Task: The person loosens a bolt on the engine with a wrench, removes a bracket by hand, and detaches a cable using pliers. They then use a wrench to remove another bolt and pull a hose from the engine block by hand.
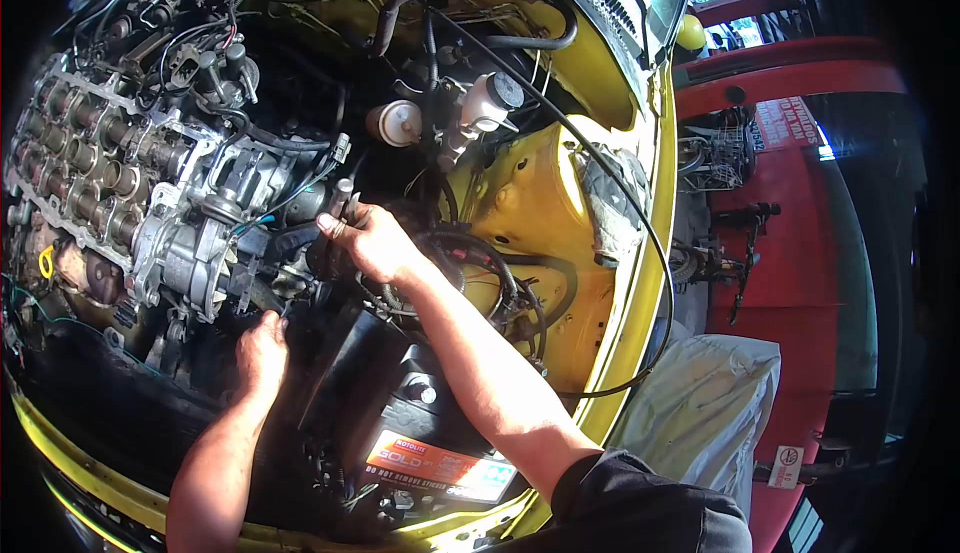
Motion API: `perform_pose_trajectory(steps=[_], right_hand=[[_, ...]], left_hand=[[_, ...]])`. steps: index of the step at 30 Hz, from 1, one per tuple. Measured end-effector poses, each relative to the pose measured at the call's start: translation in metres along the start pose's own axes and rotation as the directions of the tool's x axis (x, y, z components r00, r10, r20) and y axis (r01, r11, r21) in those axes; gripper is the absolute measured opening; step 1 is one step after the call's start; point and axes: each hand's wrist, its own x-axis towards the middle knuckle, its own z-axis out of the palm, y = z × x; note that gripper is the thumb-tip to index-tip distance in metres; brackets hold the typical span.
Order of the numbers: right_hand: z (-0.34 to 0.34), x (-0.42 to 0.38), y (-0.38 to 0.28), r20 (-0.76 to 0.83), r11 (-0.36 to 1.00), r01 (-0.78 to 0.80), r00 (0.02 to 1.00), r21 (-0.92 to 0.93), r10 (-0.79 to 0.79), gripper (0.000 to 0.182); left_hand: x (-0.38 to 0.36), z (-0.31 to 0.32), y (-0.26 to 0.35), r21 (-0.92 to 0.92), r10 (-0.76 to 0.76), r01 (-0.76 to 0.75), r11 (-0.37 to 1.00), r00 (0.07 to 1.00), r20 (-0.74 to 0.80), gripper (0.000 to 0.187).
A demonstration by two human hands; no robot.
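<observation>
I lean over the open engine bay of a yellow car (560,193). My right hand (368,241) is closed around a dark hose or fitting (330,253) beside the end of the engine (130,183), near a metal housing (215,243). My left hand (262,351) reaches down into the dark gap below that housing; its fingers are hidden, so what it touches cannot be seen. The engine's valve gear lies exposed at the left, cover off.
A black battery (430,433) with an orange label sits under my right forearm. White fluid reservoirs (400,121) and black hoses (520,283) crowd the middle. A grey rag (608,203) lies on the yellow fender. A red vehicle (790,213) stands to the right.
</observation>
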Motion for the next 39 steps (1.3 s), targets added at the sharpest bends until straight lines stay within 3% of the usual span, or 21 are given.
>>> perform_pose_trajectory(steps=[3,5,8,11,15,16,17,19,20,22,25,28,31,32,35,36,39], right_hand=[[0.000,-0.001,-0.003,-0.005,1.000,-0.010,1.000,-0.010,0.010,0.041],[0.000,-0.001,-0.003,-0.003,1.000,-0.009,1.000,-0.012,0.009,0.040],[0.000,0.000,-0.001,0.001,1.000,-0.010,1.000,0.007,0.010,0.040],[0.001,0.001,0.002,-0.003,1.000,-0.013,1.000,0.006,0.013,0.043],[0.000,0.002,0.001,-0.002,0.999,0.011,1.000,-0.051,-0.011,0.052],[0.000,-0.001,-0.004,0.006,0.998,-0.004,1.000,-0.069,0.004,0.052],[0.002,-0.002,-0.003,0.011,0.996,0.007,1.000,-0.088,-0.006,0.053],[0.003,-0.006,-0.009,0.020,0.990,0.037,0.999,-0.134,-0.034,0.054],[0.001,-0.010,-0.017,0.072,0.986,-0.013,0.997,-0.166,0.025,0.055],[0.005,-0.010,-0.015,0.056,0.969,0.069,0.997,-0.237,-0.057,0.047],[0.005,-0.013,-0.012,0.094,0.972,0.101,0.992,-0.212,-0.083,0.048],[-0.001,-0.015,-0.013,0.126,0.977,0.113,0.988,-0.180,-0.090,0.059],[-0.002,-0.015,-0.014,0.116,0.974,0.092,0.991,-0.209,-0.068,0.058],[0.001,-0.011,-0.006,0.105,0.970,0.101,0.991,-0.221,-0.079,0.058],[-0.002,-0.014,-0.013,0.118,0.973,0.101,0.990,-0.206,-0.077,0.059],[-0.003,-0.016,-0.017,0.132,0.977,0.094,0.989,-0.193,-0.069,0.060],[0.000,-0.015,-0.015,0.069,0.975,0.089,0.995,-0.205,-0.076,0.043]], left_hand=[[0.012,-0.002,-0.020,-0.278,-0.046,0.086,0.957,0.988,0.149,0.024],[0.019,0.005,-0.038,-0.527,-0.188,0.408,0.745,0.887,0.422,0.026],[0.022,-0.028,-0.015,-0.561,-0.207,0.731,0.388,0.662,0.720,0.026],[0.024,-0.023,-0.012,-0.689,-0.341,0.586,0.427,0.810,0.477,0.022],[0.024,0.001,-0.012,-0.538,-0.169,0.252,0.804,0.965,0.199,0.015],[0.020,0.002,-0.004,-0.415,-0.153,0.232,0.880,0.965,0.214,0.009],[0.017,0.044,-0.029,-0.264,-0.021,-0.001,0.964,0.997,-0.080,0.015],[0.017,0.027,-0.008,-0.302,-0.134,0.177,0.937,0.978,0.157,0.022],[0.016,0.014,0.004,-0.417,-0.175,0.261,0.871,0.957,0.233,0.023],[0.017,0.004,0.012,-0.586,-0.176,0.352,0.729,0.925,0.336,0.022],[0.017,0.016,0.016,-0.656,-0.354,0.479,0.584,0.877,0.325,0.018],[0.024,0.051,-0.022,-0.803,-0.374,0.346,0.486,0.912,0.167,0.019],[0.025,0.031,0.016,-0.370,-0.387,0.380,0.848,0.920,0.059,0.023],[0.024,0.041,0.011,-0.393,-0.386,0.347,0.852,0.922,-0.024,0.026],[0.029,0.044,0.022,-0.406,-0.580,0.523,0.749,0.814,-0.021,0.026],[0.031,0.046,0.024,-0.498,-0.655,0.571,0.653,0.756,0.007,0.028],[0.029,0.046,0.023,-0.388,-0.576,0.507,0.770,0.814,-0.079,0.028]])
